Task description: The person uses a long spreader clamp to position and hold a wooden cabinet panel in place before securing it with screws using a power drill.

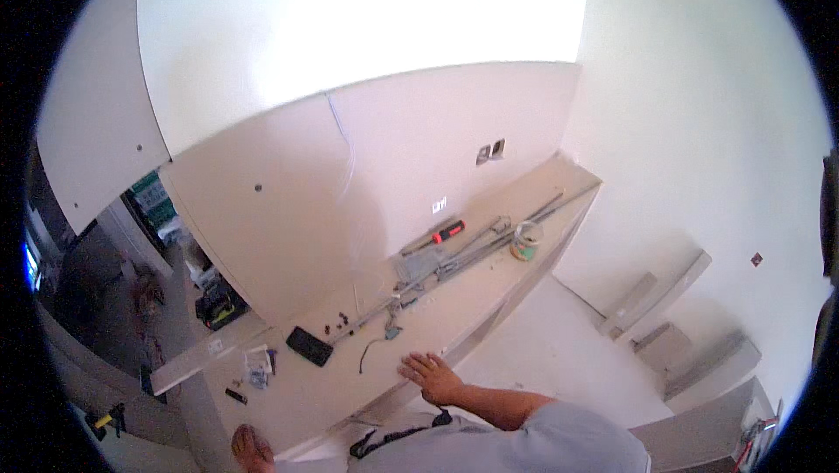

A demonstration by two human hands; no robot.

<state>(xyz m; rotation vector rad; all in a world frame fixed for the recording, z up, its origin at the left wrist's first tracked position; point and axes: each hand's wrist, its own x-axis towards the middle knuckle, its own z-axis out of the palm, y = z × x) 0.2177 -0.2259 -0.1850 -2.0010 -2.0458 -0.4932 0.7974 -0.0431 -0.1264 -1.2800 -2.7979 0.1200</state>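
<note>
My right hand (433, 377) rests on the front edge of a long beige ledge (350, 407), palm down, with its fingers spread and nothing in it. My left hand (253, 449) lies at the ledge's near left end. Its fingers look laid flat, though they are small and partly blurred. A black phone (309, 347) lies between the hands, farther back. Near the right hand is a short dark cable (367, 349) with a grey-green end piece. A small black oblong piece (236, 396) and a white packet (258, 363) lie beyond the left hand.
Long thin metal rods (472, 250) run along the ledge. Beside them are a red-and-black screwdriver (449, 232), a clear tub (526, 241) with green on it, and several small dark bits. A thin white cable (347, 136) hangs down the panel. Board offcuts (682, 289) lean at the right wall.
</note>
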